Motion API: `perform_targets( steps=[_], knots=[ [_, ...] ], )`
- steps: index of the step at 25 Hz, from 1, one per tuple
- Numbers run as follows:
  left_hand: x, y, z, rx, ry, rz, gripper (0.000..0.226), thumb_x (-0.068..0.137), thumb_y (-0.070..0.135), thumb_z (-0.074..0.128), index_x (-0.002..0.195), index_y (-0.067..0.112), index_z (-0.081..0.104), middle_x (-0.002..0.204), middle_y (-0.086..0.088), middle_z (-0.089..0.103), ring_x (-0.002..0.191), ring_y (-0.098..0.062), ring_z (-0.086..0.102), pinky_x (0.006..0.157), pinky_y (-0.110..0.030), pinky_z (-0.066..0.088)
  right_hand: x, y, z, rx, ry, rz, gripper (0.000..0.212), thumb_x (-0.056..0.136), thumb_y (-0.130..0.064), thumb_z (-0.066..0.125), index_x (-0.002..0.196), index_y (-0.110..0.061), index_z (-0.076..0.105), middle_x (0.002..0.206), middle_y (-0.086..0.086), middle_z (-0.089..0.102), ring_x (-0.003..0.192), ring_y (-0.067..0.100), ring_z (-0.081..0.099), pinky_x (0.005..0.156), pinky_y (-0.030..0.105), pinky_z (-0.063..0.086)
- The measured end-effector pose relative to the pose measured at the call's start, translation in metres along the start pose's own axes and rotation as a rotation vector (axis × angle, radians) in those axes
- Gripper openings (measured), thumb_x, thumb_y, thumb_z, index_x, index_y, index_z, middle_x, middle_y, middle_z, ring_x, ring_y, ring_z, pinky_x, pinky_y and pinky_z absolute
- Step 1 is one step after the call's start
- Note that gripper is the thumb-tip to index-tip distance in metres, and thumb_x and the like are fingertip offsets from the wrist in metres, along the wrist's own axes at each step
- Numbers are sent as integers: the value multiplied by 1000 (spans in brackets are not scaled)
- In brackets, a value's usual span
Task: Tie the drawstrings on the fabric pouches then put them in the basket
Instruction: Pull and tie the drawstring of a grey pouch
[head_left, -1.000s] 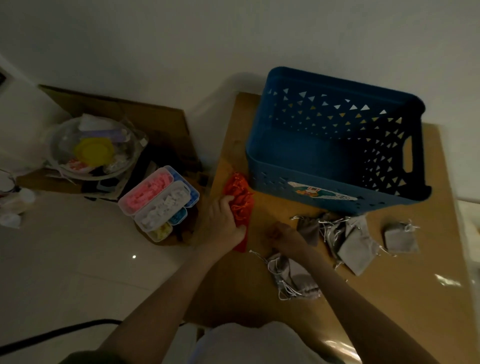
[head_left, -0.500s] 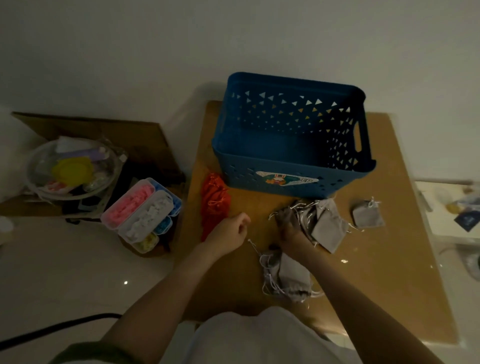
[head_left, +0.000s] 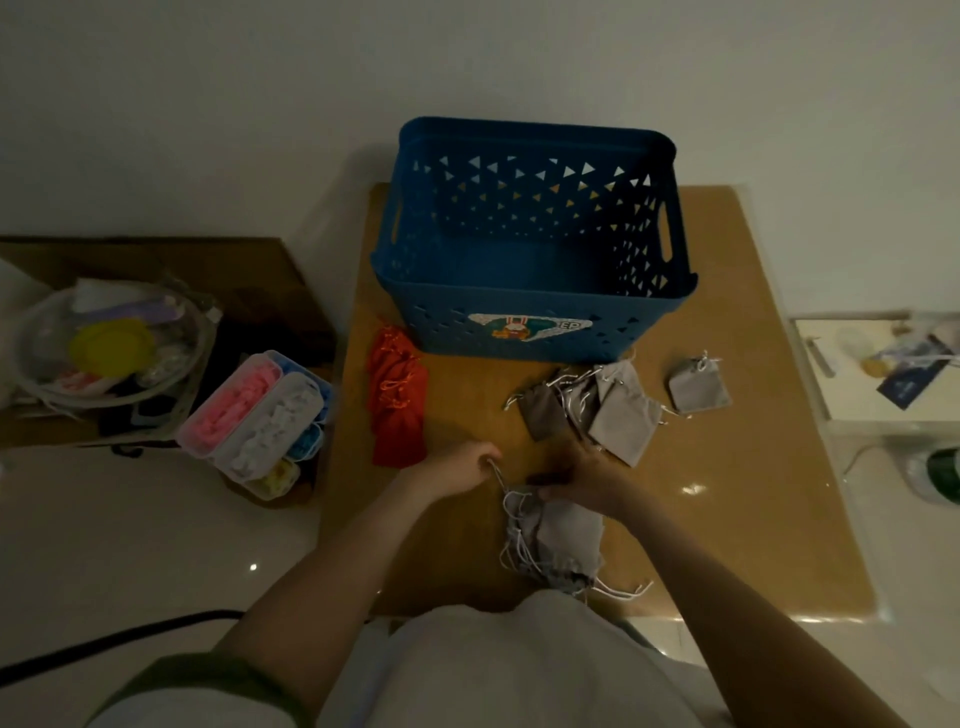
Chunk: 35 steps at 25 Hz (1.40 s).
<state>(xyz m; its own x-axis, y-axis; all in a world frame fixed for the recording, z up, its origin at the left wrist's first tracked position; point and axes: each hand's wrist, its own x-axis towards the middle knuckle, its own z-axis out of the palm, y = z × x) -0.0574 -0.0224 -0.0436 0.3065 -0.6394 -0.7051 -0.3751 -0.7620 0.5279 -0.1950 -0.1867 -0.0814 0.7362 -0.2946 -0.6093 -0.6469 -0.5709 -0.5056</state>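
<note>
**Q:** Which containers are in view, and what do they hold?

**A:** A blue basket (head_left: 467, 338) with triangle cut-outs and a cartoon sticker stands at the far end of a brown desk (head_left: 753, 493). Its inside shows only plain blue floor. On the floor to the left is a clear compartment box (head_left: 260, 421) with pink, white, blue and yellow pieces sorted into separate sections. Farther left, a clear bowl (head_left: 111, 348) holds a yellow lid among mixed items too dim to name.

**Q:** Where are the pouches?

**A:** They are all on the desk, outside the basket. A heap of red pouches (head_left: 397, 405) lies by the basket's front left corner. Several grey pouches (head_left: 602, 410) overlap in front of the basket, and a single grey pouch (head_left: 698, 387) lies apart to their right. A stack of grey pouches (head_left: 563, 538) sits nearest the person, with white cords trailing from it.

**Q:** And the hands?

**A:** Both are at the far end of that near stack. The left hand (head_left: 457, 467) has its fingers pressed together, pinching a drawstring (head_left: 497, 477) that runs down to the stack. The right hand (head_left: 587, 478) has its fingers curled over the stack's far edge, gripping the fabric there.
</note>
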Motion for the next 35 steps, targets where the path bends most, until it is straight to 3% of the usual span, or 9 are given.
perform_targets(
  steps=[7,11,14,17,20,23,26,30,35],
  knots=[
    [13,9,6,-80,-19,-48,35,100,20,45,134,12,45,130,-9,52,113,-23,54,91,-31,43,-9,11,-1,-278,-135,-199,16,85,-33,66,100,-32,63,110,-5,37,111,19,31,102,39,29],
    [13,13,4,-236,-14,-92,42,99,40,43,133,15,45,128,-8,56,110,-21,57,98,-39,46,-17,6,-13,324,92,-174,22,87,-3,62,75,-21,57,79,-7,53,75,6,49,71,22,40],
    [3,21,-1,-569,-141,-117,68,93,56,41,147,18,26,141,-11,44,126,-25,48,104,-35,40,-23,0,-27,834,189,-94,21,93,-3,54,76,-16,52,73,-2,51,67,10,47,55,16,40],
    [-8,27,-14,-726,-170,-51,75,82,62,43,139,13,40,130,-10,55,121,-24,51,105,-37,40,-21,-9,-45,1348,186,-131,17,92,-9,52,77,-15,48,74,2,49,69,14,49,55,23,43],
    [-9,36,-30,-880,-15,-27,51,86,54,48,115,13,57,103,-6,66,99,-19,61,88,-32,49,-17,-23,-60,1570,32,-228,15,83,-15,63,74,-16,51,80,5,58,77,20,58,63,31,52],
    [-10,39,-48,-932,230,49,43,87,53,52,99,14,62,74,1,54,66,-13,50,66,-27,41,-16,-39,-71,1572,-175,-298,28,67,-14,77,86,-11,57,89,8,62,84,22,63,68,33,57],
    [-20,41,-68,-795,284,161,43,93,50,49,108,12,61,79,-1,52,69,-14,49,65,-25,40,-15,-59,-82,1495,-274,-294,65,72,-39,76,121,-2,56,112,15,63,100,28,62,81,39,56],
    [-37,46,-101,-592,298,217,24,96,43,48,90,21,57,69,9,44,58,-4,39,51,-19,30,-12,-96,-106,1147,-142,-212,60,95,-56,30,120,-10,60,119,12,65,105,23,62,84,33,51],
    [-45,50,-138,-406,316,313,23,94,36,55,78,21,55,68,11,48,51,5,39,49,-19,27,-5,-128,-128,958,-27,-255,47,97,-45,39,111,-8,63,104,11,66,94,22,63,83,31,51]
  ],
)
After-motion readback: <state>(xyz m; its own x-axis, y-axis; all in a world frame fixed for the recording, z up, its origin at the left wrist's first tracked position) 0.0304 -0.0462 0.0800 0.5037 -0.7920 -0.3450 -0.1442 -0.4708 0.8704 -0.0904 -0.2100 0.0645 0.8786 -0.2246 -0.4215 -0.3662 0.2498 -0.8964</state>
